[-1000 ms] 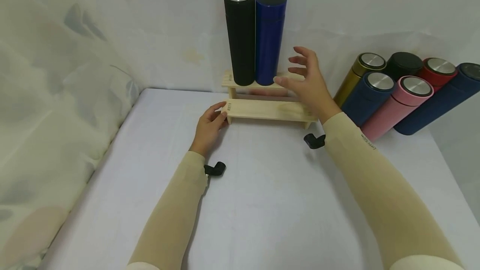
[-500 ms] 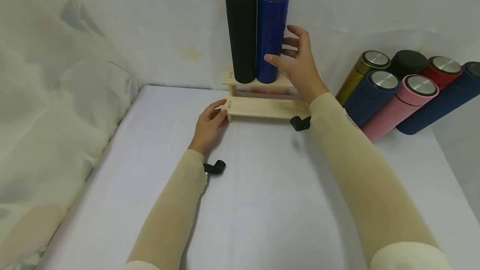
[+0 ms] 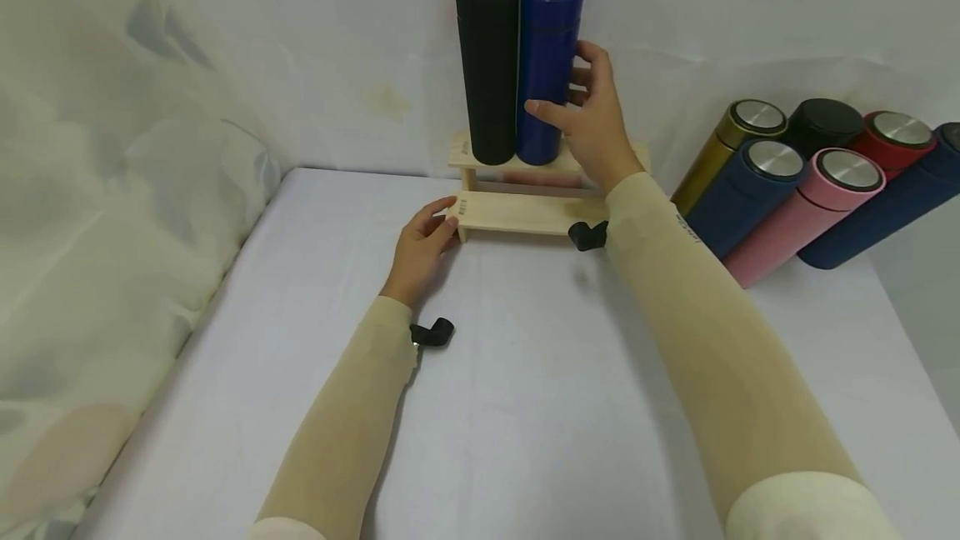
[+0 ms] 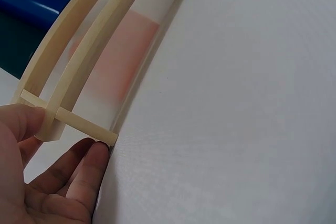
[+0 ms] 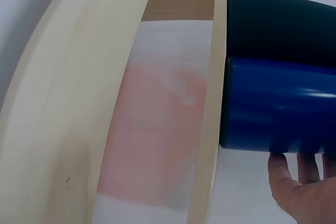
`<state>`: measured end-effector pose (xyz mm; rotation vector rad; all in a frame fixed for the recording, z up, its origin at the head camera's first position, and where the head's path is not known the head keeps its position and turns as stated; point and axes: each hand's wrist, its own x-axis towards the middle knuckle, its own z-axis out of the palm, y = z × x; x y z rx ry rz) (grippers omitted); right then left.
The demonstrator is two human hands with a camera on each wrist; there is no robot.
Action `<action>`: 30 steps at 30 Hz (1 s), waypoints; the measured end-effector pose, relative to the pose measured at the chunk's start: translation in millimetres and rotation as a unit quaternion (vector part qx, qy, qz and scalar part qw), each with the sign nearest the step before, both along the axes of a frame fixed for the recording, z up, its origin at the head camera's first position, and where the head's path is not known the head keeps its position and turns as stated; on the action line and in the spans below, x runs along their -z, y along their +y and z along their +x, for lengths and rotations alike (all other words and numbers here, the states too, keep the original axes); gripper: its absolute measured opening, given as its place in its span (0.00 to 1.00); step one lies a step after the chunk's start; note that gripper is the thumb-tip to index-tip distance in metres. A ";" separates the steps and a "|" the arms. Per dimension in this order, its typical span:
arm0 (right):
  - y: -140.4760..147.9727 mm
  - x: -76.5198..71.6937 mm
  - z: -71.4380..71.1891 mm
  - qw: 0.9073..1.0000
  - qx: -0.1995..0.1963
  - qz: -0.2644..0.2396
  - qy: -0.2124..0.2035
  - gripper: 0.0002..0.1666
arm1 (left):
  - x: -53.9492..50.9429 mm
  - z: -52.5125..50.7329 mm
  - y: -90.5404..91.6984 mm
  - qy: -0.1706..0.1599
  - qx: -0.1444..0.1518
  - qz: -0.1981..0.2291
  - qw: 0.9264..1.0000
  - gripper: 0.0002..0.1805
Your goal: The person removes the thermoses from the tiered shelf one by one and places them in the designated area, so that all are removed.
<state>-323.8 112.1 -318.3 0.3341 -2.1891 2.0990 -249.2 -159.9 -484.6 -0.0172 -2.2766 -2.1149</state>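
Note:
A two-step wooden rack (image 3: 525, 211) stands against the back wall. Upright on its upper step are a black thermos (image 3: 489, 73) with a steel lid and, close at its right, a shiny blue thermos (image 3: 546, 40). My right hand (image 3: 600, 123) holds the blue thermos, thumb on its front and fingers on its right side. Those fingertips (image 5: 278, 166) touch its wall in the right wrist view. At the rack's left end, my left hand (image 3: 420, 252) grips the lower step, thumb (image 4: 23, 121) against the board and curled fingers by the leg.
Several more thermoses stand or lean together at the right: gold (image 3: 716, 148), dark blue (image 3: 746, 198), pink (image 3: 817, 207), black (image 3: 825, 123), red (image 3: 896, 140) and another dark blue one (image 3: 885, 207). A patterned curtain (image 3: 112, 190) borders the white table (image 3: 495, 407) on the left.
My right hand has moved up and left from beside the blue thermos and taken hold of it. My left hand has stayed on the rack's end. Both thermoses still stand on the upper step.

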 end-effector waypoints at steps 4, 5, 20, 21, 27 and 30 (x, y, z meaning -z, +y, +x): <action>1.4 1.0 -2.2 1.000 0.008 0.003 -0.004 0.52 | -0.3 -1.1 2.2 0.002 0.002 0.002 1.000 0.22; 2.1 1.1 -2.2 1.000 0.010 0.005 -0.006 0.51 | -0.3 -1.3 2.7 0.002 0.003 0.001 1.000 0.22; 7.4 3.5 5.7 0.999 0.033 0.039 -0.018 0.48 | 5.9 -2.7 1.4 0.002 0.002 0.003 1.000 0.21; 7.6 3.7 6.9 0.998 0.033 0.045 -0.019 0.48 | 6.3 -3.1 0.9 0.002 0.003 0.001 1.000 0.21; 9.1 4.3 14.5 0.998 0.036 0.052 -0.023 0.49 | 9.6 -5.5 -3.1 0.002 0.005 0.001 1.000 0.22; 10.7 4.3 18.5 0.998 0.036 0.055 -0.023 0.49 | 11.3 -6.6 -4.7 0.003 0.005 0.002 1.000 0.22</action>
